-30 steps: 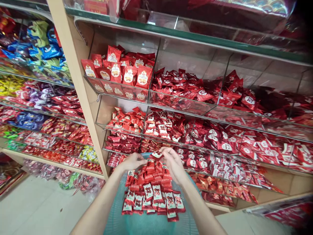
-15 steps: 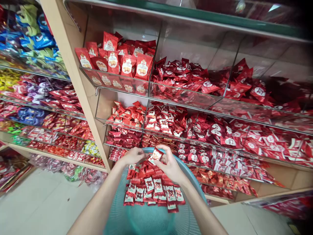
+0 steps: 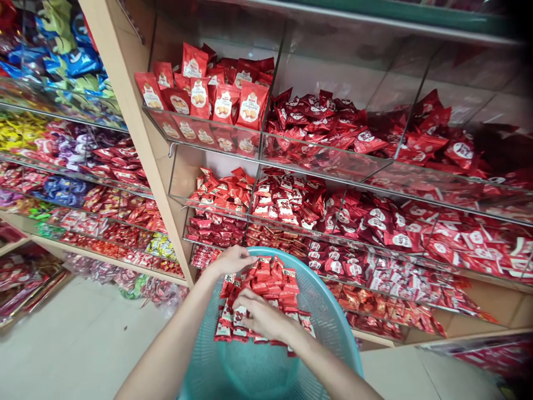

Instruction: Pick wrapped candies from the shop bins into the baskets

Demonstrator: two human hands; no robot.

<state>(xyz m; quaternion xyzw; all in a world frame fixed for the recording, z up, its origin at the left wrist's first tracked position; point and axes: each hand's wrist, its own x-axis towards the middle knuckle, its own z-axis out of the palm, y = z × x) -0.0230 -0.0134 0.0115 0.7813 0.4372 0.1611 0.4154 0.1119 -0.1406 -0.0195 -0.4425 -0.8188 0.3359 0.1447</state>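
Note:
A teal plastic mesh basket (image 3: 328,316) sits below my arms and holds rows of small red sweet packets (image 3: 266,283) with white labels, stacked and overlapping. My left hand (image 3: 233,260) rests at the top of the pile by the far rim, fingertips on the upper packets. My right hand (image 3: 264,316) lies over the middle of the pile with its fingers curled down on the packets. It hides the packets beneath it, so I cannot tell whether it grips one.
Behind the basket stand clear acrylic bins (image 3: 316,233) full of red packets, on shelves with a pale wooden upright (image 3: 137,139). More shelves of multicoloured packets (image 3: 62,183) fill the left side. A pale tiled floor (image 3: 83,339) lies at lower left.
My right hand has dropped from the top of the pile to its middle, and the packet it was holding no longer shows there. More of the basket rim now shows.

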